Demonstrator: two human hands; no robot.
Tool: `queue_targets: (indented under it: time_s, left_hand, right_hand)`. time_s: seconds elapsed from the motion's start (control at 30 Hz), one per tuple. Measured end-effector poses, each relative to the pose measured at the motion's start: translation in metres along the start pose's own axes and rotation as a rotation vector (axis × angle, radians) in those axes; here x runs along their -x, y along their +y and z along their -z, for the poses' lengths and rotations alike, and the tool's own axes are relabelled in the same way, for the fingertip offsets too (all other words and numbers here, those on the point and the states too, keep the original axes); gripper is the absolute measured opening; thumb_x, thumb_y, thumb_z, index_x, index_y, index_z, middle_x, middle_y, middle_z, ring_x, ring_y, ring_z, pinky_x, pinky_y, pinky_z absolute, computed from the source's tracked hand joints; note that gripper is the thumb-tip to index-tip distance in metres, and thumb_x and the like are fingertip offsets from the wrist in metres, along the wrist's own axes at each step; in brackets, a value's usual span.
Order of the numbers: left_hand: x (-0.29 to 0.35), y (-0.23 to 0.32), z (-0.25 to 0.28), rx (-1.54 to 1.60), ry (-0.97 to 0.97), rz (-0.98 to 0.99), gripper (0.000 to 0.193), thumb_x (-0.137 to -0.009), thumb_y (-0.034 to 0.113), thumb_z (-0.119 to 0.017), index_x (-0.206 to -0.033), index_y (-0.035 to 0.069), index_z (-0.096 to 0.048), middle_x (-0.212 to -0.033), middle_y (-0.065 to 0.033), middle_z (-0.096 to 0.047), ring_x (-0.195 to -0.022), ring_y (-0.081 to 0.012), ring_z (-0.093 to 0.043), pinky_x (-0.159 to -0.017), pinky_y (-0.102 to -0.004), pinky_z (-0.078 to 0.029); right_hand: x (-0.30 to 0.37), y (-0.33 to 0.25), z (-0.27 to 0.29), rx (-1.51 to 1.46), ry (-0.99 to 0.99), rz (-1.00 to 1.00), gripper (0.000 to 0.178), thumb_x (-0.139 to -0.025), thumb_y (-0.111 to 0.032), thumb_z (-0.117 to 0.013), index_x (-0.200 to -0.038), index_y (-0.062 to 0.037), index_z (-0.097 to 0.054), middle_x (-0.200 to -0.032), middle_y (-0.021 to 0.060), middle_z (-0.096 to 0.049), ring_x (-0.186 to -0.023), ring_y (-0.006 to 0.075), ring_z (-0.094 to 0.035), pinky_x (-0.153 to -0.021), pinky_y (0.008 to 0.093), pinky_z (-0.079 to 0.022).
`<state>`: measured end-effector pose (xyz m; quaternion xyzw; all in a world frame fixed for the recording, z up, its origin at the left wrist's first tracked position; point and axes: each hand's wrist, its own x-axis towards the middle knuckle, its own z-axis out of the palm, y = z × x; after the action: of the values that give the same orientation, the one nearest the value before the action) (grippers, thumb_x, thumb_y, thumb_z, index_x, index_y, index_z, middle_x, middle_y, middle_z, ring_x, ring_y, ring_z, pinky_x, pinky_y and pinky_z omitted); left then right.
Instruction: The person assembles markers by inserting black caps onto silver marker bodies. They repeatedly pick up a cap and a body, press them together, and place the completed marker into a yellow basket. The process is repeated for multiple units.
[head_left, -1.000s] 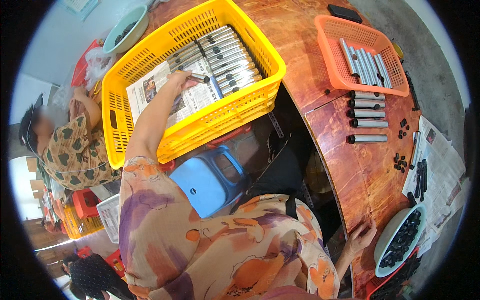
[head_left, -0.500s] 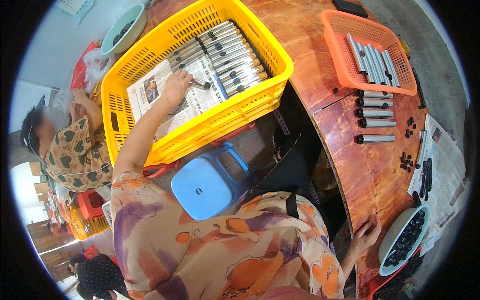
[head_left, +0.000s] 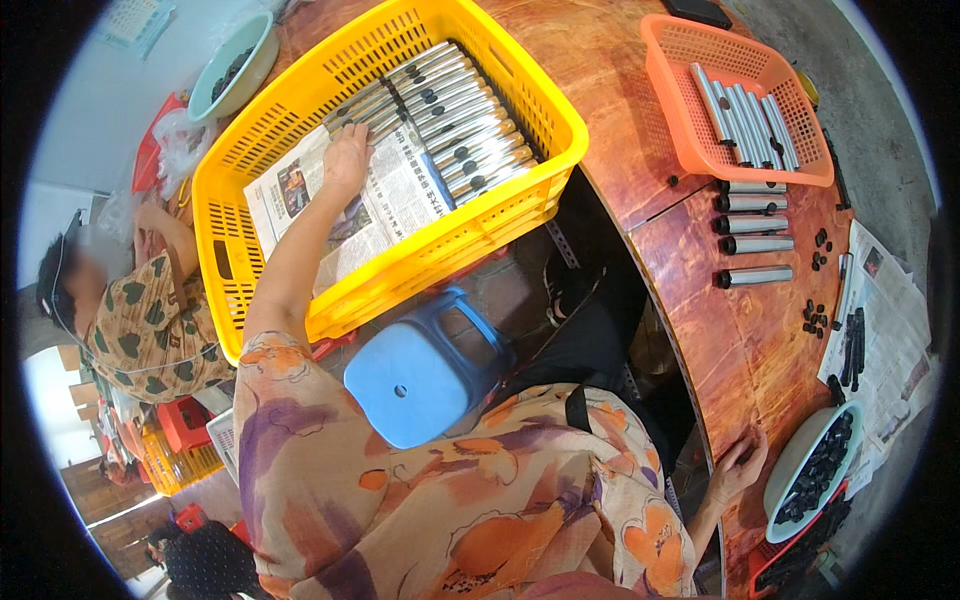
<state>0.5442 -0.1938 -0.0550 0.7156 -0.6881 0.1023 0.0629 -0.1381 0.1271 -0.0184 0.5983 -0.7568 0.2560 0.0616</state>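
Note:
My left hand (head_left: 346, 160) reaches into a yellow plastic crate (head_left: 215, 205). Its fingers are bent down at the end of a row of silver metal tubes (head_left: 465, 120) with black fittings. They appear closed on a metal tube at the row's edge, though the hand hides most of the grip. Under the hand and tubes lies a newspaper sheet (head_left: 385, 215). My right hand (head_left: 738, 470) rests at the table edge beside a pale green bowl (head_left: 775, 482) of small black parts. Its fingers are loosely curled and apart, with nothing visible in them.
On the wooden table (head_left: 690, 330) are an orange basket (head_left: 680, 140) of tubes, several loose tubes (head_left: 757, 245), small black caps (head_left: 815, 318) and newspaper (head_left: 880, 320). A blue stool (head_left: 400, 380) stands below the crate. Another person (head_left: 150, 310) works at the left, near another bowl (head_left: 255, 75).
My left hand has moved up and left to the end of the tube row. The tube that stuck out from its fingers no longer shows there. My right hand has hardly moved.

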Motion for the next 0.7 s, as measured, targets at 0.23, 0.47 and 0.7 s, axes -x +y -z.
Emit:
queue_targets:
  time_s: [0.23,0.47,0.7]
  left_hand:
    - [-0.01,-0.002,-0.009,0.043,0.071,-0.056,0.022,-0.075,0.009,-0.064,-0.095,0.007,-0.054,-0.098,-0.012,-0.055,-0.096,-0.0318,-0.053,-0.081,-0.0406,-0.045]
    - [-0.006,0.013,0.007,0.152,0.138,-0.123,0.03,-0.075,0.005,-0.06,-0.105,0.006,-0.054,-0.106,-0.0175,-0.055,-0.101,-0.0365,-0.052,-0.085,-0.0446,-0.043]
    - [-0.025,0.069,0.077,0.225,0.291,-0.286,0.03,-0.085,0.012,-0.059,-0.112,0.002,-0.052,-0.099,-0.0156,-0.055,-0.092,-0.0333,-0.055,-0.077,-0.0385,-0.045]
  right_hand:
    - [0.0,-0.002,0.003,0.047,-0.016,-0.01,0.024,-0.089,-0.002,-0.052,-0.113,0.0042,-0.054,-0.106,0.0181,-0.06,-0.095,0.0295,-0.06,-0.084,0.0354,-0.047]
    - [-0.086,-0.061,-0.019,-0.146,-0.005,-0.031,0.029,-0.08,-0.005,-0.062,-0.109,-0.0035,-0.059,-0.095,0.0161,-0.062,-0.086,0.0305,-0.061,-0.075,0.0354,-0.05]
    - [-0.219,-0.097,-0.05,-0.054,-0.162,0.483,0.026,-0.074,0.0,-0.056,-0.099,-0.0054,-0.059,-0.099,0.0126,-0.055,-0.094,0.0329,-0.054,-0.077,0.0398,-0.046]
